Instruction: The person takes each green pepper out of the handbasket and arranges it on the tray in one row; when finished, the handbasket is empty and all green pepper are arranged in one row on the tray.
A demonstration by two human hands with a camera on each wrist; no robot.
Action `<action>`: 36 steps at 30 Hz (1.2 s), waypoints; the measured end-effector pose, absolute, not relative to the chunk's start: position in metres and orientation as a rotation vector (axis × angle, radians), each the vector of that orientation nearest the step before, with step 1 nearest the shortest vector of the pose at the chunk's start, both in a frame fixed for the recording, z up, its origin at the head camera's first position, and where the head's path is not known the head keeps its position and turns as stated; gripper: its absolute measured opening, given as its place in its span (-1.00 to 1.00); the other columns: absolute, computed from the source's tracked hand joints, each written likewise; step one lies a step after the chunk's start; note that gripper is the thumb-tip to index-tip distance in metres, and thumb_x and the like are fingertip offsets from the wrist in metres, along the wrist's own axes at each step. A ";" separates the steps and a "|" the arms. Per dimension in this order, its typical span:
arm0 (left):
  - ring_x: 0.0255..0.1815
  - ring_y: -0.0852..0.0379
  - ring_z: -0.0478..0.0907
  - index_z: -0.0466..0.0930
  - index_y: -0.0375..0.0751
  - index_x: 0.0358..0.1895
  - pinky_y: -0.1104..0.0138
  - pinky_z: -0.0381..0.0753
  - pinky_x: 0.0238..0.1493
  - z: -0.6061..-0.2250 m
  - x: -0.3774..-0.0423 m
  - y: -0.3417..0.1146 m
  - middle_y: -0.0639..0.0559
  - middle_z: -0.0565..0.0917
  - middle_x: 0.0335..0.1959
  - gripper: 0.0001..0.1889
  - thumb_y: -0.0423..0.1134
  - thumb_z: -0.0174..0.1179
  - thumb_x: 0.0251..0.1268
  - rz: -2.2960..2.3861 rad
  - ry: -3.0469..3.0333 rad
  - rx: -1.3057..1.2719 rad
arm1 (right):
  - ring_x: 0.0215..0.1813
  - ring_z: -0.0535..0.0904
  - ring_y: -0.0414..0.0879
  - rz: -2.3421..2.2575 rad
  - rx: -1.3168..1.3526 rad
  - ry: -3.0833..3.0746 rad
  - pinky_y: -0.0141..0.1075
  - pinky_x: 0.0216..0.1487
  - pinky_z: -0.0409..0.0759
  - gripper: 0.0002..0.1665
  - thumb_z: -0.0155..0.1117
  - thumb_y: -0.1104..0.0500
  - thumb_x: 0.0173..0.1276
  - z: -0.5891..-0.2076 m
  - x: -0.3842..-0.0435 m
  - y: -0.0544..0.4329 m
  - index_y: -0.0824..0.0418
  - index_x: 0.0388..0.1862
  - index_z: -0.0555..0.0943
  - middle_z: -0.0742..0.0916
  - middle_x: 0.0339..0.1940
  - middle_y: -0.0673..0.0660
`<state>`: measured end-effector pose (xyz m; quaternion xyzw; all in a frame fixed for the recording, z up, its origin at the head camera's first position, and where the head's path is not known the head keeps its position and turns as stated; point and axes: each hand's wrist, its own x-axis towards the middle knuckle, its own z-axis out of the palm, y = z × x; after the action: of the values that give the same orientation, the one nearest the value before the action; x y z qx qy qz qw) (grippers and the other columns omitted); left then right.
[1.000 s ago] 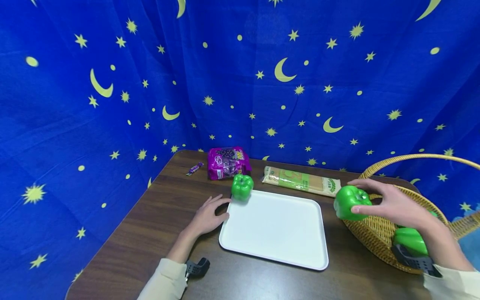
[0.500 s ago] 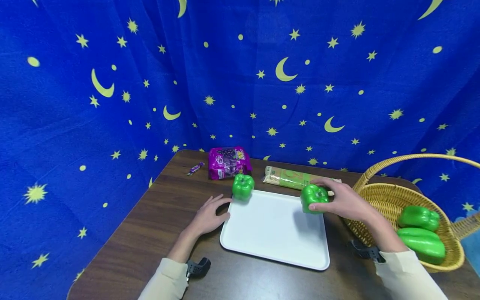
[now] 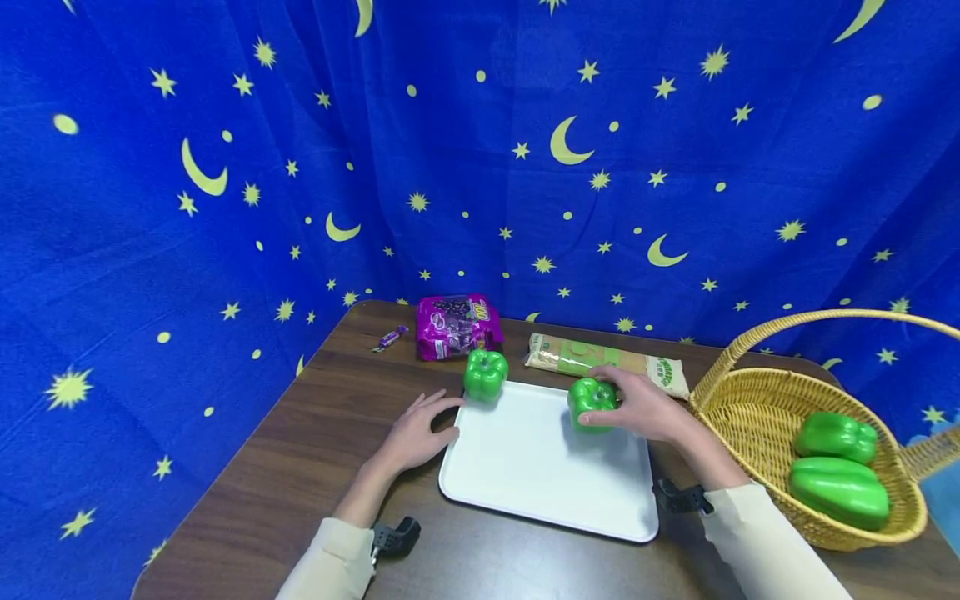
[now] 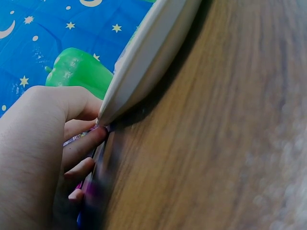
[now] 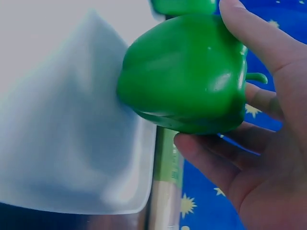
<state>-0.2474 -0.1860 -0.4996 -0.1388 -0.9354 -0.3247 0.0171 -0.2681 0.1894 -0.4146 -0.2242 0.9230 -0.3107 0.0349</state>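
Observation:
A green bell pepper [image 3: 589,407] is gripped between the thumb and fingers of my right hand [image 3: 647,407], over the back right part of a white tray [image 3: 525,475]. The right wrist view shows this pepper with its stem towards the palm and its bottom end close to the tray; whether they touch I cannot tell. Another green bell pepper [image 3: 485,374] stands upright at the tray's back left corner. My left hand [image 3: 414,435] rests at the tray's left edge, fingers relaxed. In the left wrist view its fingertips [image 4: 98,134] meet the tray's rim [image 4: 139,62].
At the right, a wicker basket [image 3: 738,446] with a tall handle holds two more green bell peppers [image 3: 838,490]. Behind the tray lie a long noodle packet [image 3: 663,372], a purple candy bag [image 3: 456,327] and a small wrapped candy [image 3: 391,337]. A blue starry curtain [image 3: 450,150] hangs behind the table.
My right hand has carried the bell pepper leftward from beside the basket to over the tray, uncovering the peppers in the basket. My left hand has stayed at the tray's edge.

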 end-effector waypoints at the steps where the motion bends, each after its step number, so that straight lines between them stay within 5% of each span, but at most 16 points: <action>1: 0.43 -0.07 0.17 0.52 0.15 0.24 -0.04 -0.01 0.43 -0.500 -0.248 -0.186 -0.08 0.39 0.35 -0.52 -0.05 0.23 0.21 -1.008 -2.907 -0.436 | -0.19 0.54 -0.10 -0.944 -0.693 2.839 -0.21 -0.22 0.57 -0.06 0.52 -0.27 -0.06 -0.416 -0.269 0.188 0.16 0.24 0.46 0.64 -0.11 0.05; 36: 0.44 -0.13 0.14 0.53 0.19 0.23 -0.10 0.02 0.40 -0.499 -0.247 -0.185 -0.09 0.36 0.37 -0.53 -0.03 0.24 0.20 -1.028 -2.906 -0.392 | 0.08 0.50 0.07 -1.076 -0.723 2.743 0.10 0.07 0.50 0.11 0.57 -0.16 -0.08 -0.431 -0.267 0.195 0.09 0.43 0.29 0.55 0.15 0.18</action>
<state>-0.2472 -0.1854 -0.4991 -0.1261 -0.9351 -0.3307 0.0171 -0.2671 0.1947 -0.4310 -0.2379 0.9028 -0.3542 0.0536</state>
